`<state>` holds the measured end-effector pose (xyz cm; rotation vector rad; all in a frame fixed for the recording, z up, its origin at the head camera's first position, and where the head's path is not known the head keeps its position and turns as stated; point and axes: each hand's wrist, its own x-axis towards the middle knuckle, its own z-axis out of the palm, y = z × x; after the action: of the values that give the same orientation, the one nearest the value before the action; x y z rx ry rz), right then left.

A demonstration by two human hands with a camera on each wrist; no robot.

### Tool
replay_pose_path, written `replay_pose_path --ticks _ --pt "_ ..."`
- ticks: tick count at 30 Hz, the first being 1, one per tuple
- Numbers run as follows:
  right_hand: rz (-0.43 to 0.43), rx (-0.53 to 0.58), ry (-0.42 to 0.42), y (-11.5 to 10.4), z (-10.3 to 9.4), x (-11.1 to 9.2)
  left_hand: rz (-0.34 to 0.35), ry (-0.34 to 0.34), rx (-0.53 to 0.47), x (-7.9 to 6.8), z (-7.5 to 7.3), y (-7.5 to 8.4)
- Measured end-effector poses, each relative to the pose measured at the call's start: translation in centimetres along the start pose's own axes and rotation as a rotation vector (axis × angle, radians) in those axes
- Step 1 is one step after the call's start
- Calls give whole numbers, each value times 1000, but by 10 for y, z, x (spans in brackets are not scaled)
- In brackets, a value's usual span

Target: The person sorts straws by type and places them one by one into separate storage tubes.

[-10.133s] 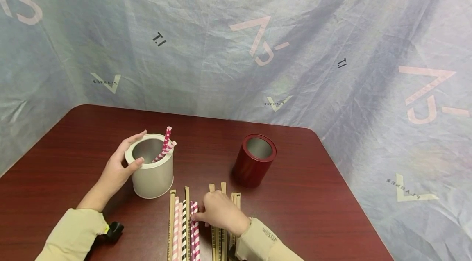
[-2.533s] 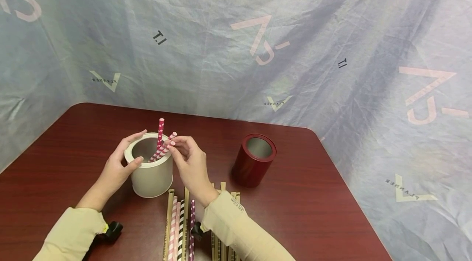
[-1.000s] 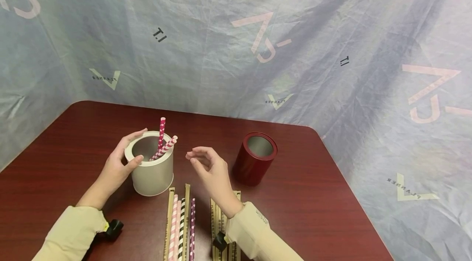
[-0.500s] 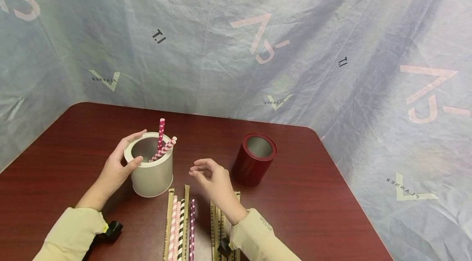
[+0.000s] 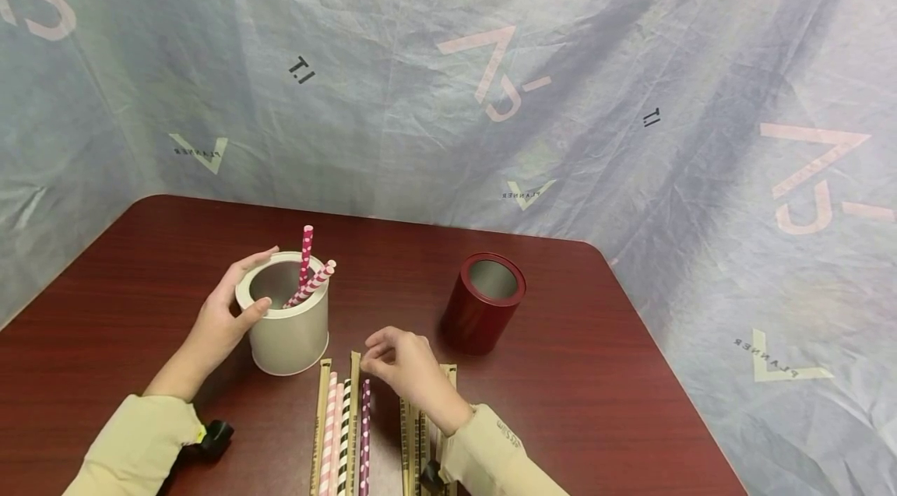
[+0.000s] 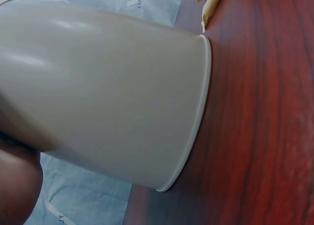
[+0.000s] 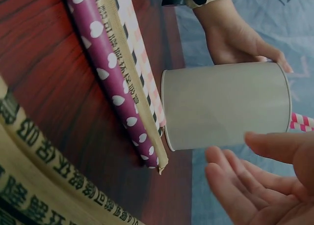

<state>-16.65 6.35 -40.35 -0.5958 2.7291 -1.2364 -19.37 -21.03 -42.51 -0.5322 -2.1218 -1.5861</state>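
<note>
My left hand [image 5: 220, 321] holds the rim of the cream tin [image 5: 290, 344], thumb on the near side and fingers around the far side. Inside the tin lean a magenta dotted straw [image 5: 307, 251] and two magenta-and-white striped straws [image 5: 318, 279]. My right hand [image 5: 409, 371], fingers loosely bent and holding nothing, hovers over the table just beyond the straw row. Closest to it are a paper-wrapped straw [image 5: 355, 387] and a purple straw with white hearts [image 5: 365, 434]. The right wrist view shows its thumb and fingertips apart, with the purple straw [image 7: 117, 82] in sight.
Left of the purple straw lie a black-and-white striped straw [image 5: 343, 441], pink straws [image 5: 328, 441] and another wrapped straw [image 5: 321, 426]. Several wrapped straws [image 5: 413, 449] lie partly under the right forearm. A dark red tin [image 5: 480, 317] stands at the right.
My right hand placed a magenta striped straw in the cream tin, let go, and moved back down and right toward the straw row. My left hand stayed on the tin.
</note>
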Motion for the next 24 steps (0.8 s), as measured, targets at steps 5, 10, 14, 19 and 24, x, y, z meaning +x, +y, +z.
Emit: replay_pose_path --ticks 5,10,14,19,24 --pt "30 -40 -101 0 0 -3 -7 -4 1 0 0 1" --pt "90 -92 -186 -1 1 -8 -13 0 9 0 0 0" --pt "117 -100 -248 1 2 -11 -12 -1 11 0 -1 0" --pt "147 -129 -303 4 5 -15 -5 -1 7 -1 0 1" --pt "151 -178 -345 4 9 -20 -5 -3 9 -1 0 1"
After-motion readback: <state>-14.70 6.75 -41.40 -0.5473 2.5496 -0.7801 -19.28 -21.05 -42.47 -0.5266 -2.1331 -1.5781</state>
